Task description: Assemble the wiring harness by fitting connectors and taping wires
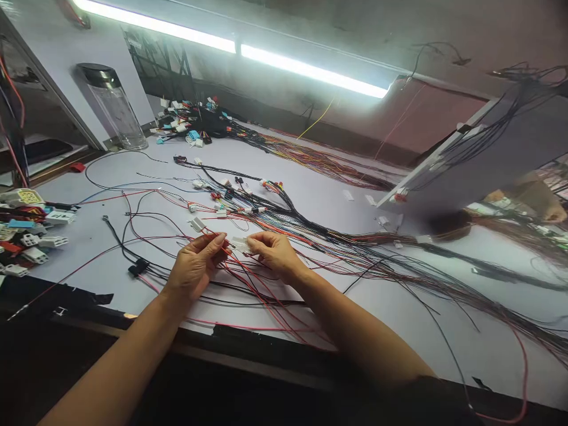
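Observation:
Over the near middle of the worktable, my left hand point(195, 263) is closed, thumb against fingers, on red wires point(248, 273) whose ends point to the right. A small white plastic connector point(240, 243) is pinched in my right hand point(277, 254), close beside those wire ends. Whether any wire end sits inside the connector I cannot tell. Just beyond my left fingers is a grey-white connector point(197, 224) on a red wire. Beneath both hands, red and black wires run across the white tabletop.
A wire harness point(306, 222) stretches from the middle to the right. White connectors point(35, 254) are piled at the left edge, with another connector bundle point(190, 121) at the back. A clear bottle point(118, 112) stands back left. A partition point(465, 148) rises at right.

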Available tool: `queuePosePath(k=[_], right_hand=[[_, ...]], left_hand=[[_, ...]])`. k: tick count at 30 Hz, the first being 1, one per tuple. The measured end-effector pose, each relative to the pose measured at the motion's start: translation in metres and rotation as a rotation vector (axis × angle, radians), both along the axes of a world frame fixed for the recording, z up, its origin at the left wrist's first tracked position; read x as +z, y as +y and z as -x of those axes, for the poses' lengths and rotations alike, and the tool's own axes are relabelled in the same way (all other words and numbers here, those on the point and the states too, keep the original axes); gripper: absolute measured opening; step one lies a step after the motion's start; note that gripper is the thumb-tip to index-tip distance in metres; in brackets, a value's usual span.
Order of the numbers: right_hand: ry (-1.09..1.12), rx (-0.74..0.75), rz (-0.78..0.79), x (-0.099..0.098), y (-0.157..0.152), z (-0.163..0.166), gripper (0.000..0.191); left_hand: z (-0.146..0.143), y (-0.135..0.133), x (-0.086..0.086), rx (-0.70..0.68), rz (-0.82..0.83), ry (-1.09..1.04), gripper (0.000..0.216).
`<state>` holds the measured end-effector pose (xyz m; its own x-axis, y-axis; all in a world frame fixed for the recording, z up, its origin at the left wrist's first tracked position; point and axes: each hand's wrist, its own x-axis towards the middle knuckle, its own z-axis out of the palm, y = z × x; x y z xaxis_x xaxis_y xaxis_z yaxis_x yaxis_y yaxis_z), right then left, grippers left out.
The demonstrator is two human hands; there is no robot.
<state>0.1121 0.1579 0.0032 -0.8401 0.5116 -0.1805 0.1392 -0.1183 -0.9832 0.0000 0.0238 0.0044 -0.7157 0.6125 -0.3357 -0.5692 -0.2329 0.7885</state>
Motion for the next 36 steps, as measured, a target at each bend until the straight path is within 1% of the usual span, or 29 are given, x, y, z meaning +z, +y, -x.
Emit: queuePosePath(k=[3, 6, 10, 14, 21, 27, 31, 33, 36], right_hand=[[0.031, 0.078, 0.062, 0.0, 0.001, -0.002, 0.029], [0.022, 0.14, 0.068, 0.001, 0.004, -0.003, 0.028], [0.021, 0.111, 0.065, 0.004, 0.006, -0.001, 0.03], [0.012, 0.124, 0.09, 0.008, 0.005, 0.0, 0.033], [0.061, 0.137, 0.001, 0.01, 0.005, 0.001, 0.03], [0.099, 0.061, -0.076, 0.004, -0.001, 0.004, 0.026], [0.125, 0.039, -0.087, 0.004, -0.004, 0.005, 0.026], [0.113, 0.06, -0.105, 0.006, -0.002, 0.004, 0.027], [0.092, 0.163, -0.156, 0.01, 0.005, 0.0, 0.031]], left_hand=[[0.001, 0.0, -0.002, -0.002, -0.007, 0.017, 0.029], [0.002, 0.001, -0.003, 0.004, -0.012, 0.021, 0.03], [0.002, 0.001, -0.003, 0.021, 0.001, 0.026, 0.03], [0.001, 0.001, -0.005, 0.015, -0.004, 0.071, 0.029], [-0.001, -0.001, -0.004, -0.047, -0.034, 0.191, 0.024], [-0.001, -0.001, -0.004, -0.062, -0.031, 0.215, 0.023], [-0.001, 0.0, -0.003, -0.039, -0.039, 0.235, 0.022], [-0.001, 0.0, -0.003, -0.017, -0.045, 0.248, 0.021], [-0.001, -0.001, -0.005, 0.002, -0.045, 0.261, 0.021]])
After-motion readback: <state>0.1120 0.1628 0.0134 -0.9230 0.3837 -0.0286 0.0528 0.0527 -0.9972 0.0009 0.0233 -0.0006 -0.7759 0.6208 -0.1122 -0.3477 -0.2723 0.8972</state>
